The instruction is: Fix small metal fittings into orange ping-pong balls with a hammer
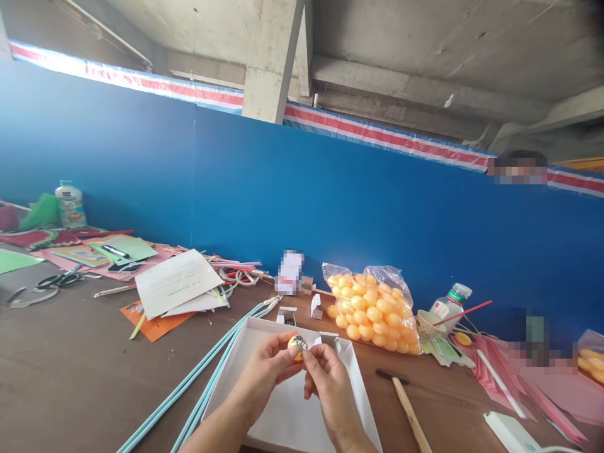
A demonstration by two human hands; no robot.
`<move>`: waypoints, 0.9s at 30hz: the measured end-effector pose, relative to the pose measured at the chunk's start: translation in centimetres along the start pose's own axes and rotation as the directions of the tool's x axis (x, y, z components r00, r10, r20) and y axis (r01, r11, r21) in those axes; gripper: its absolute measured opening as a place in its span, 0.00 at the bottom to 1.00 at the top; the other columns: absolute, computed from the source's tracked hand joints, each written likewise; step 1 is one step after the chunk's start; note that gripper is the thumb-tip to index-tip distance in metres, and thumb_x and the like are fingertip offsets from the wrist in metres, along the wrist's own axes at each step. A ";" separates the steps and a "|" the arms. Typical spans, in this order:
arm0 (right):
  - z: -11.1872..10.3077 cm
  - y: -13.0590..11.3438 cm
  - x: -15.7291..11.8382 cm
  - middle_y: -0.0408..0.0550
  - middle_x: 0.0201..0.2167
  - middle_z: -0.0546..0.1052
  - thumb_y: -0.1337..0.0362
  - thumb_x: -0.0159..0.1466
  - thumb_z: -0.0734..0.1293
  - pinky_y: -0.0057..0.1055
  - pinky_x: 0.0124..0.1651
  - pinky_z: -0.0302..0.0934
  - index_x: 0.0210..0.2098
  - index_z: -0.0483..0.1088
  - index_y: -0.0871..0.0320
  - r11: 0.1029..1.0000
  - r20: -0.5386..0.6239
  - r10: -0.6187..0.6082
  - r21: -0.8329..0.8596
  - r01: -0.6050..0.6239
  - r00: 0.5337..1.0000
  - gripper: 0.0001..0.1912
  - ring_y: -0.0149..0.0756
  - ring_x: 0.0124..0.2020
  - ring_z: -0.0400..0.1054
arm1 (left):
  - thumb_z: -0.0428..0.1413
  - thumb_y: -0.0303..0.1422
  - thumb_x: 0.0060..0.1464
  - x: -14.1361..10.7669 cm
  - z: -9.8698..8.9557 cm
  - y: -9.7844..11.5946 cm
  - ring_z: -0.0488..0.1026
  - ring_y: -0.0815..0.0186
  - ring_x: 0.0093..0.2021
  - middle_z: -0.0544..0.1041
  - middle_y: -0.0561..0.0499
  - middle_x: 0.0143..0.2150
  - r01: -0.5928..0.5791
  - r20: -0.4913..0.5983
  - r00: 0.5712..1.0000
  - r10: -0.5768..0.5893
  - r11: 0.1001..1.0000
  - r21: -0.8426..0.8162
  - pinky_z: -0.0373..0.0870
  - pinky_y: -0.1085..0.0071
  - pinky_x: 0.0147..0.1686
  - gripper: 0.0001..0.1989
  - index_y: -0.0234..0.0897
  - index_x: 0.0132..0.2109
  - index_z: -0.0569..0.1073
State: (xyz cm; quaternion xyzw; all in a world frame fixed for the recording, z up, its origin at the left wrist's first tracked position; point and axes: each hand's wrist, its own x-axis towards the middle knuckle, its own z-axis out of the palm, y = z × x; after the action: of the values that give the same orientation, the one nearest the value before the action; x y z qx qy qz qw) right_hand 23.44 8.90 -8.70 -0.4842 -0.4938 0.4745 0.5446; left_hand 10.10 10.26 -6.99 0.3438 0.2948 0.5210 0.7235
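My left hand (268, 368) pinches a small orange ball (291, 343) between thumb and fingers, above a shallow white box (283, 415). A shiny silver piece covers part of the ball's face. My right hand (329, 382) is closed, its thumb and forefinger pressed at the right side of the ball; its other fingers curl under. Whether a small part is between the right fingertips is hidden. Just behind the box stand a small open carton (286, 316) and a clear plastic bag (372, 311) full of orange balls.
Pale blue cords (202, 371) lie left of the box, a hammer (406, 402) right of it. Papers (177, 283) and scissors (59, 279) are farther left. A bottle (450, 305) and pink sheets (542, 384) sit right. A blue partition (236, 189) stands behind; a person's head shows above it.
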 end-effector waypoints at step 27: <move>-15.0 -1.6 -7.5 0.53 0.38 0.78 0.48 0.52 0.65 0.40 0.40 0.65 0.35 0.72 0.50 0.534 -0.389 -0.238 -0.818 -0.214 0.890 0.17 0.50 0.39 0.72 | 0.60 0.31 0.50 0.5 -1.4 0.2 0.78 0.60 0.40 0.79 0.42 0.40 0.149 -0.007 0.987 -0.158 0.940 -0.308 0.77 0.71 0.37 0.13 0.32 0.43 0.70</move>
State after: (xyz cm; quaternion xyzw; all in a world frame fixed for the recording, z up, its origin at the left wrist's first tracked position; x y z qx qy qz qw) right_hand 37.99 0.47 -8.33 -0.7792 -0.5216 0.0450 0.3448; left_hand 9.08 11.08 -7.69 0.1951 0.2476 0.5078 0.8017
